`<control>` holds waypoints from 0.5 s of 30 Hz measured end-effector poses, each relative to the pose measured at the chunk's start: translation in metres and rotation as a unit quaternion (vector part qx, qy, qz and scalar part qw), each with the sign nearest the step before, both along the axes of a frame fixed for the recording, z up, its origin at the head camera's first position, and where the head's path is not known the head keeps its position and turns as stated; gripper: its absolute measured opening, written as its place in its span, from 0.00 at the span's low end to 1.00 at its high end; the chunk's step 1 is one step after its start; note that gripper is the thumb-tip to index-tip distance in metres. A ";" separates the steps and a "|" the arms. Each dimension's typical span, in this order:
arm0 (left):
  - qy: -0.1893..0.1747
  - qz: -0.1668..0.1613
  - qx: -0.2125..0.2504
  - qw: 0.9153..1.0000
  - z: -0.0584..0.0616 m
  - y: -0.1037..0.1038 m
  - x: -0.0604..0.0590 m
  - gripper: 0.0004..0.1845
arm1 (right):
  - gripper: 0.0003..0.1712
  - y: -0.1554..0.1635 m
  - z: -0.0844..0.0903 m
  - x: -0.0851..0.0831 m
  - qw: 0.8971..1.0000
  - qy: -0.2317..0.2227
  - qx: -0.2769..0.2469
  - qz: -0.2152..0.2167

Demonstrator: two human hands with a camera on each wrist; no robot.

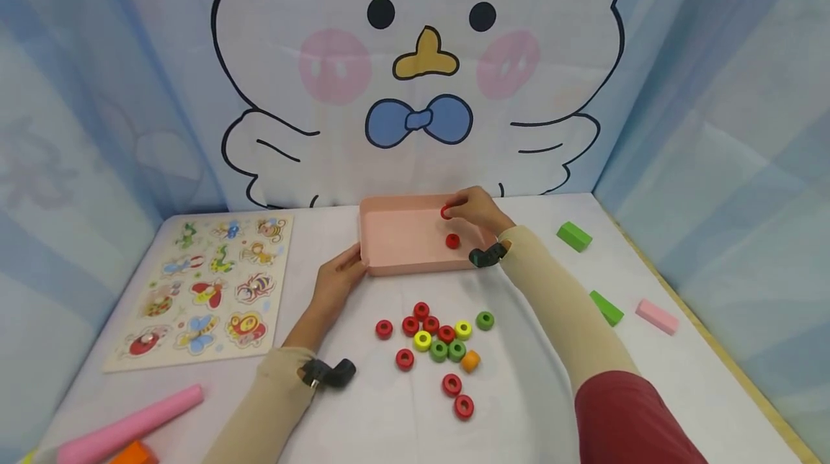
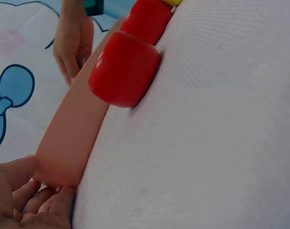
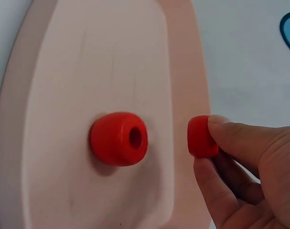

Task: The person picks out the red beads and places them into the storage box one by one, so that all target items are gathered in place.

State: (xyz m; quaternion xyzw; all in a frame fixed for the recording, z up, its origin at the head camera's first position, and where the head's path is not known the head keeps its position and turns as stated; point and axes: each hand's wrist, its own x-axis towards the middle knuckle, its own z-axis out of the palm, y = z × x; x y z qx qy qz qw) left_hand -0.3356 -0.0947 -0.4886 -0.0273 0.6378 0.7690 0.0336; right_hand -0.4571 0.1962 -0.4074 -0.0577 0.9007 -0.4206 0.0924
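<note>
At the near left corner of the table [image 1: 583, 421], draped in white cloth, a pink cylinder [image 1: 130, 424] and an orange block [image 1: 132, 454] are seen. Nearer the middle, a loose cluster of beads [image 1: 437, 345] is spread out: smooth, glossy rings in red, green, yellow and orange. A flat wooden puzzle board [image 1: 207, 287] printed with insects is laid along the left edge, while two green wedges [image 1: 606, 307] and a pink block [image 1: 657, 316] are scattered toward the right edge. Beyond the beads, a shallow matte pink tray [image 1: 389, 237] with rounded corners is steadied at its near left corner by the left hand [image 1: 337, 284], its fingers held loosely against the wall. One red bead [image 3: 118, 138] is already lying inside the tray. A second red bead [image 3: 200, 137] is pinched between the thumb and fingertips of the right hand [image 1: 476, 208] over the tray's far right part. The step in hand appears to be sorting red beads; the release of this bead into the tray seems called for.
</note>
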 end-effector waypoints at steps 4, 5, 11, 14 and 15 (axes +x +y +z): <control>-0.004 -0.001 0.004 1.000 0.000 0.000 0.001 0.29 | 0.15 0.001 -0.006 -0.008 1.000 -0.018 0.001 -0.010; -0.006 0.000 0.003 1.000 0.000 0.000 0.001 0.29 | 0.16 0.001 -0.007 -0.009 1.000 -0.024 -0.002 -0.011; -0.005 0.005 0.001 1.000 0.001 0.000 0.000 0.29 | 0.18 -0.002 -0.012 -0.012 0.998 -0.050 0.000 -0.033; -0.002 0.004 0.006 1.000 0.001 0.000 0.000 0.29 | 0.18 -0.004 -0.017 -0.011 0.996 -0.069 0.000 -0.054; -0.001 0.003 0.008 1.000 0.001 0.000 0.000 0.29 | 0.18 -0.005 -0.019 -0.011 0.996 -0.072 0.000 -0.057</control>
